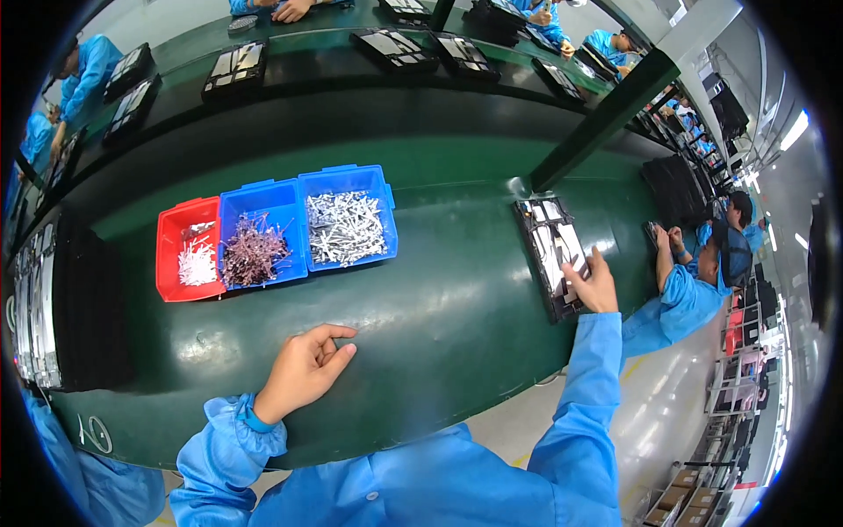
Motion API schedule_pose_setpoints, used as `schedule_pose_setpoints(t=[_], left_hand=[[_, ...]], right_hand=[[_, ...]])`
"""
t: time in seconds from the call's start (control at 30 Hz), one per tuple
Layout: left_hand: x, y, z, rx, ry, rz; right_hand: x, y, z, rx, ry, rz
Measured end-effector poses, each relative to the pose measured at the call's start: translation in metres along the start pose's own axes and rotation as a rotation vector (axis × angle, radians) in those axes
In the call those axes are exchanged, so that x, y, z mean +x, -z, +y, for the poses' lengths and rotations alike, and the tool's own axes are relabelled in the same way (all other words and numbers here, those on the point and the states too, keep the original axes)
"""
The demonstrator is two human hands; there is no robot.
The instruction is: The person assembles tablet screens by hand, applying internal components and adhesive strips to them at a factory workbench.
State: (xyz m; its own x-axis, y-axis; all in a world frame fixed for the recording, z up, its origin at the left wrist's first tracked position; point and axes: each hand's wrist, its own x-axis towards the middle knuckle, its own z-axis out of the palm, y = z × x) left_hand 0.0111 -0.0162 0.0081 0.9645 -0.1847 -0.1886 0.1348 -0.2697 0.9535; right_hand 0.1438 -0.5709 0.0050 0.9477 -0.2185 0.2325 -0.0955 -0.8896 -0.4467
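My left hand point(307, 369) rests over the green table point(421, 351) near its front edge. Its fingers are loosely bent, thumb and index apart, with nothing between them. To the right, my right hand point(593, 285) is at the near right side of a black tray point(557, 303) that carries flat silver and white parts point(546, 212). Its thumb reaches over the parts and its fingers are spread; whether it touches them I cannot tell. Beyond my left hand stand a red bin point(164, 263) of small white pieces, a blue bin point(250, 200) of reddish-brown pieces and another blue bin point(391, 237) of small silvery pieces.
A tall stack of black trays point(83, 307) stands at the left. A green post point(606, 119) rises behind my tray. Similar trays point(235, 70) lie along the far bench. Another person point(689, 290) works at the right beside stacked black trays point(676, 189).
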Motion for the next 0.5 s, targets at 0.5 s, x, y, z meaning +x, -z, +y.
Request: schedule_pose_setpoints(t=[0.5], left_hand=[[-0.001, 0.002, -0.005, 0.039, -0.041, 0.044]], right_hand=[[-0.008, -0.007, -0.060, -0.160, 0.179, -0.107]])
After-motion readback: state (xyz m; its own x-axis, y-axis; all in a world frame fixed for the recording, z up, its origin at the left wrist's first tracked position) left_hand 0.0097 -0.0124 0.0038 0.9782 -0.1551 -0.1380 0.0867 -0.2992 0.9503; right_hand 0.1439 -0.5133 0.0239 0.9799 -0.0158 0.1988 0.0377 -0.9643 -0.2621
